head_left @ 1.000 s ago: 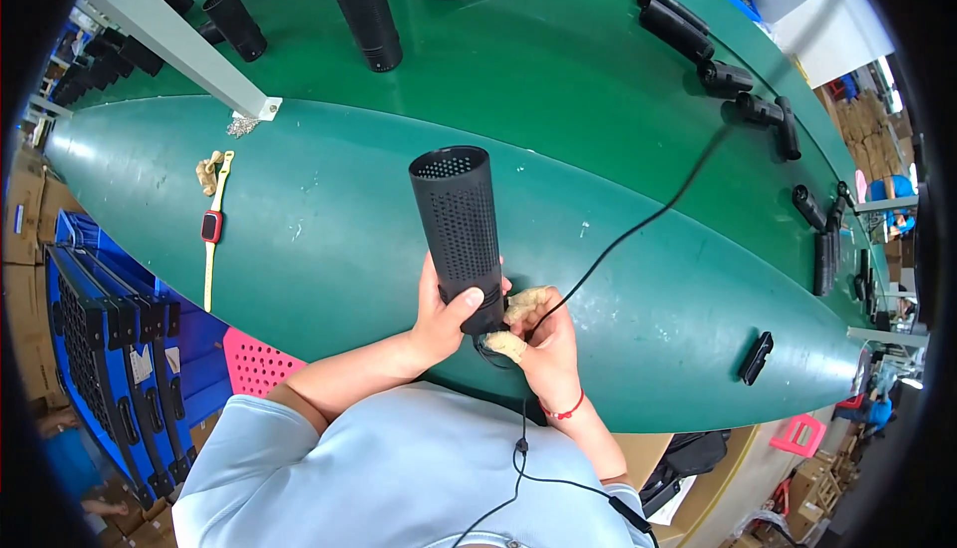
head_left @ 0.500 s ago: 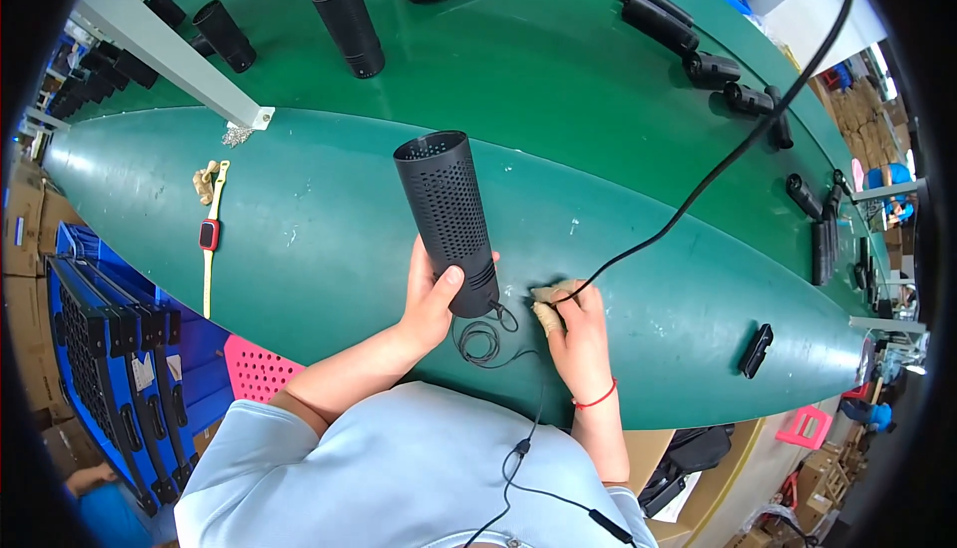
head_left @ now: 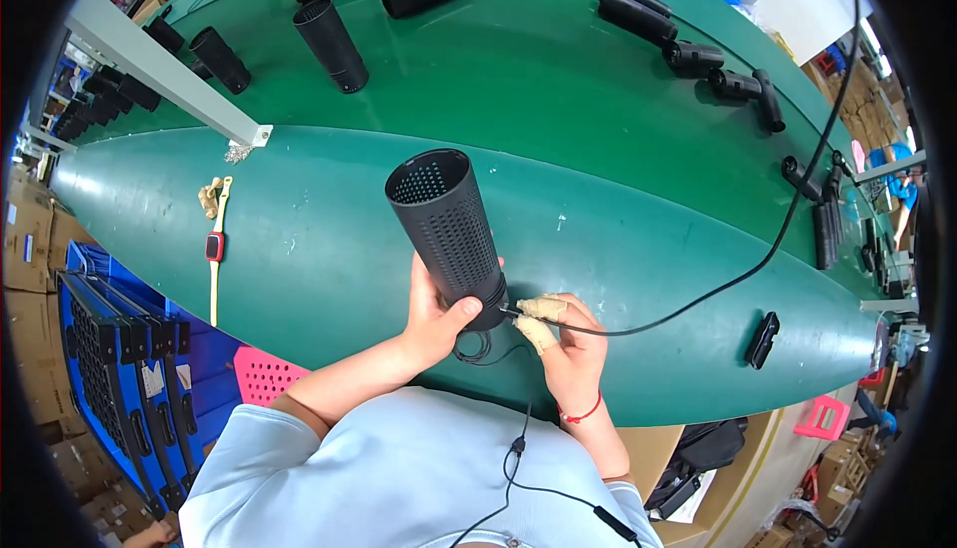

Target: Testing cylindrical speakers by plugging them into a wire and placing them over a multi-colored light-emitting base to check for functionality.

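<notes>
My left hand (head_left: pixel 436 321) is wrapped around the lower part of a black perforated cylinder (head_left: pixel 451 227), its open end tilted up and away from me. Beige finger covers wrap the thumb and forefinger of my right hand (head_left: pixel 573 349). Those fingertips pinch a black cable (head_left: pixel 688 316) close to its end, right at the cylinder's base; whether the end has gone inside is too small to tell. Below the cylinder, a thin cord (head_left: pixel 480 352) lies in loops near the bench edge.
Across the green bench, several black cylinders, one a standing cylinder (head_left: pixel 331 46), are spread out. A red-cased watch (head_left: pixel 214 247) and beige finger covers (head_left: pixel 209 197) lie at left, a small black part (head_left: pixel 762 340) at right. A grey post (head_left: pixel 164 69) rises at far left.
My right hand has moved left and brought the cable end up to the cylinder's base. The cable now hangs lower and further right. The cylinder's open end tips more toward view.
</notes>
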Motion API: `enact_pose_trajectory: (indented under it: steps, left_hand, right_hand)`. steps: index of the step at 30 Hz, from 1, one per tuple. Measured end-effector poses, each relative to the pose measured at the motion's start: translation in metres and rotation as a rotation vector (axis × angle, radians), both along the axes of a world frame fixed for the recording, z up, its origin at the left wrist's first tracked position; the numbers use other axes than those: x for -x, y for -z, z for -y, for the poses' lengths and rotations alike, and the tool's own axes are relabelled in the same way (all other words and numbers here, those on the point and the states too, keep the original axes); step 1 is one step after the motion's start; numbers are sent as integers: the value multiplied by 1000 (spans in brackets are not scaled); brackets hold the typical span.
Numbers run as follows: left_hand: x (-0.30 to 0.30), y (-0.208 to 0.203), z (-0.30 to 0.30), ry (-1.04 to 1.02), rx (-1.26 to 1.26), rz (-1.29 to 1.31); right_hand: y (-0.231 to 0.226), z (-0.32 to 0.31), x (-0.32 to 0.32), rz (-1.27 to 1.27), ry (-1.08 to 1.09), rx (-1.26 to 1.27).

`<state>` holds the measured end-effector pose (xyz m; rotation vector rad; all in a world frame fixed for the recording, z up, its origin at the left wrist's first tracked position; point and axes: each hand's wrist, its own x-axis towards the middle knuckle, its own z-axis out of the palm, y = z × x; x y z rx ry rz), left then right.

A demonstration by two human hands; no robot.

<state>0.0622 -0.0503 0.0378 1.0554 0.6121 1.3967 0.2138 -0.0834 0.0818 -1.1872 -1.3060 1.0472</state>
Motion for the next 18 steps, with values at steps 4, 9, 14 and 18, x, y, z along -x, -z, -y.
enact_pose_trajectory:
  steps: [4, 9, 14, 18]
  left_hand:
    - [-4, -2, 3, 28, -59, -14]
    - [-14, -5, 9, 73, -10, 51]
    - [-13, -17, 3, 216, 47, 174]
    - [-2, -24, -7, 364, 62, 129]
  right_hand:
    - [3, 2, -4, 36, -12, -102]
    - [5, 0, -13, -86, -54, -51]
    - [1, -7, -14, -369, 85, 125]
    - [3, -11, -9, -429, 352, 60]
